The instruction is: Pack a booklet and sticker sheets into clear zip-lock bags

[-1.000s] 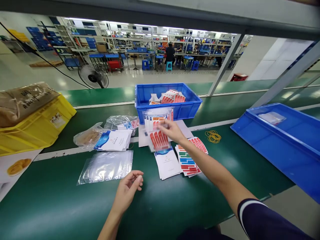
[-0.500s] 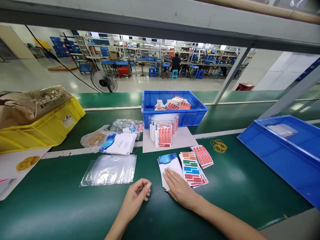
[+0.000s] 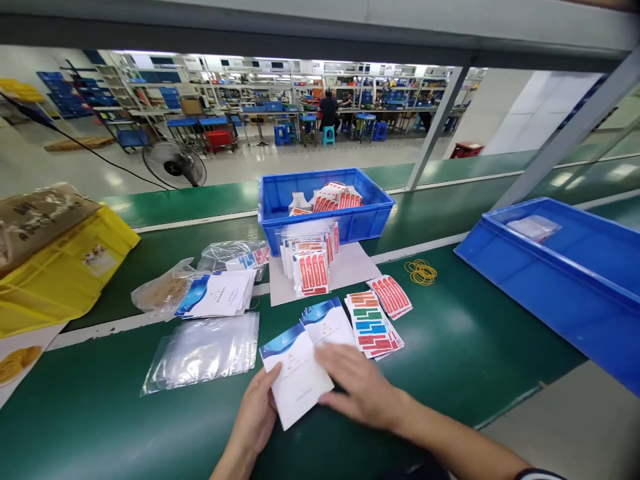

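A white booklet with a blue top [image 3: 295, 383] is tilted above the bench, gripped along its left edge by my left hand [image 3: 255, 408], thumb on top. Slightly blurred, my right hand [image 3: 363, 387] has its fingers stretched out and thumb apart beside the booklet's right edge; whether it touches is unclear. Behind it lies a stack of similar booklets [image 3: 327, 320], partly covered by the held one and my right hand. To the right are colour-printed label sheets [image 3: 371, 323] and red-and-white label sheets [image 3: 391, 297]. Clear plastic bags [image 3: 210, 353] lie flat on the left.
Packed bags [image 3: 311, 272] stand on a card before a blue bin [image 3: 325, 227] of label sheets. Another booklet pile [image 3: 220, 293] is at left. Rubber bands [image 3: 421, 272] lie near a right-hand blue bin [image 3: 550, 287]. A yellow crate [image 3: 70, 267] stands left; people sit far behind.
My left hand has moved to a booklet and now holds it, raised off the stack. My right hand has shifted from lying on the stack to beside that booklet. The view has turned slightly.
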`<state>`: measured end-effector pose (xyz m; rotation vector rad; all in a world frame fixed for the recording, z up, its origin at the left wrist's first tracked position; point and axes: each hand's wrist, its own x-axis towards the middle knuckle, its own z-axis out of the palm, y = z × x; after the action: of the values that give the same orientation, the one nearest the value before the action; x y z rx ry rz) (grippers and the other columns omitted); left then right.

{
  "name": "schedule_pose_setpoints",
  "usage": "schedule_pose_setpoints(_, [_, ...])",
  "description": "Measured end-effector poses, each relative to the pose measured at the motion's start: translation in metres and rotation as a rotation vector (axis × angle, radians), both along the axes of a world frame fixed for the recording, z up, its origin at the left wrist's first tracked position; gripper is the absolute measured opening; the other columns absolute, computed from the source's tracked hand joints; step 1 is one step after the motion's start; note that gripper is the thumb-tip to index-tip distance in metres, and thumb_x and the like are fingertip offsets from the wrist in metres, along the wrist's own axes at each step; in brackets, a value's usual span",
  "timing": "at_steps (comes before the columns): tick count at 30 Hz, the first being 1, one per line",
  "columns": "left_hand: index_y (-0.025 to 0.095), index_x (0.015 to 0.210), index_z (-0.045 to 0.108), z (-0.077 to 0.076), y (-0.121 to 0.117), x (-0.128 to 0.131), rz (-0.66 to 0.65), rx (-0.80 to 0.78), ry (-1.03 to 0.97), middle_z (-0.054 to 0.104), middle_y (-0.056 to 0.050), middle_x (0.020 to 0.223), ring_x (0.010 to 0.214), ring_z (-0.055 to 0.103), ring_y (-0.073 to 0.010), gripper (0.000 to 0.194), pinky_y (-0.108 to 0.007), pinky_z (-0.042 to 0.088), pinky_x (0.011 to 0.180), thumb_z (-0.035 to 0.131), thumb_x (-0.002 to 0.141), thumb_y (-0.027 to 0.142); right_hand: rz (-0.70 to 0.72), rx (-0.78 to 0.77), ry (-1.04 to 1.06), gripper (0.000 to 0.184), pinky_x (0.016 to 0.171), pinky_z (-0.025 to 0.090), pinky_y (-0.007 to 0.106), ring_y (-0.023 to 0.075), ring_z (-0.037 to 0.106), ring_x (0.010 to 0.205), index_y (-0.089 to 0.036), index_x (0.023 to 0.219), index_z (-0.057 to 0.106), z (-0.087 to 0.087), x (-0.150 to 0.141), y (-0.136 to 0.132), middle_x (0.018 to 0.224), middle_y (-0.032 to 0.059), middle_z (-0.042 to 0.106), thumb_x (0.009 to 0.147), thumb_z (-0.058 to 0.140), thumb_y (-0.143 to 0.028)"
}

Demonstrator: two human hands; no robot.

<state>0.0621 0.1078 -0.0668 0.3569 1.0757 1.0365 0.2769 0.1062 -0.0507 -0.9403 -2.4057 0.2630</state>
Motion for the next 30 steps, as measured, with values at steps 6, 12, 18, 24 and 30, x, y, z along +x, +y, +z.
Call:
schedule_pose_setpoints(6, [0.015, 0.11, 0.057, 0.008, 0.003, -0.015, 0.042, -0.156, 0.076, 0.073, -0.011, 0.093, 0.078, 0.071, -0.0292, 0.041, -0.037, 0.059, 0.064, 0.07, 0.072, 0.022, -0.315, -0.179, -0.305, 0.087, 0.111, 0.026, 0.05, 0.0305, 0.012, 0.14, -0.017, 0.146, 0.017, -0.031, 0.088, 0.027, 0.151, 0.0147, 0.02, 0.078, 0.062, -0.049])
schedule_pose_setpoints(12, [0.01, 0.117, 0.056, 0.007, 0.004, -0.007, 0.03, -0.204, 0.0, 0.073, -0.013, 0.094, 0.084, 0.069, -0.0312, 0.043, -0.038, 0.059, 0.065, 0.064, 0.076, 0.022, -0.275, -0.291, -0.184, 0.066, 0.108, 0.034, 0.045, 0.0274, 0.035, 0.132, -0.017, 0.141, 0.032, -0.031, 0.101, 0.021, 0.143, 0.013, 0.038, 0.086, 0.055, -0.044])
schedule_pose_setpoints(18, [0.012, 0.13, 0.047, 0.004, 0.002, -0.004, 0.024, -0.163, -0.064, 0.072, -0.011, 0.099, 0.089, 0.068, -0.0282, 0.053, -0.036, 0.059, 0.069, 0.06, 0.08, 0.024, -0.301, -0.37, -0.083, 0.044, 0.088, 0.051, 0.038, 0.0267, 0.06, 0.108, -0.024, 0.127, 0.053, -0.017, 0.094, 0.022, 0.121, 0.007, 0.062, 0.086, 0.056, -0.04])
schedule_pose_setpoints(24, [0.017, 0.131, 0.047, 0.001, 0.0, -0.001, -0.029, -0.132, -0.097, 0.068, -0.011, 0.111, 0.101, 0.064, -0.0294, 0.052, -0.039, 0.057, 0.08, 0.061, 0.082, 0.026, -0.461, -0.066, 0.109, 0.029, 0.077, 0.056, 0.032, 0.0214, 0.069, 0.088, -0.025, 0.113, 0.064, -0.006, 0.085, 0.018, 0.102, 0.0038, 0.072, 0.092, 0.044, -0.021])
schedule_pose_setpoints(30, [0.017, 0.124, 0.054, -0.008, -0.005, 0.01, 0.006, -0.068, -0.032, 0.066, -0.012, 0.115, 0.102, 0.064, -0.0271, 0.049, -0.037, 0.053, 0.086, 0.063, 0.08, 0.037, -0.337, 0.38, 0.435, 0.049, 0.082, 0.057, 0.033, 0.0208, 0.066, 0.1, -0.022, 0.131, 0.049, 0.01, 0.036, 0.001, 0.113, 0.0075, 0.067, 0.085, 0.05, -0.005])
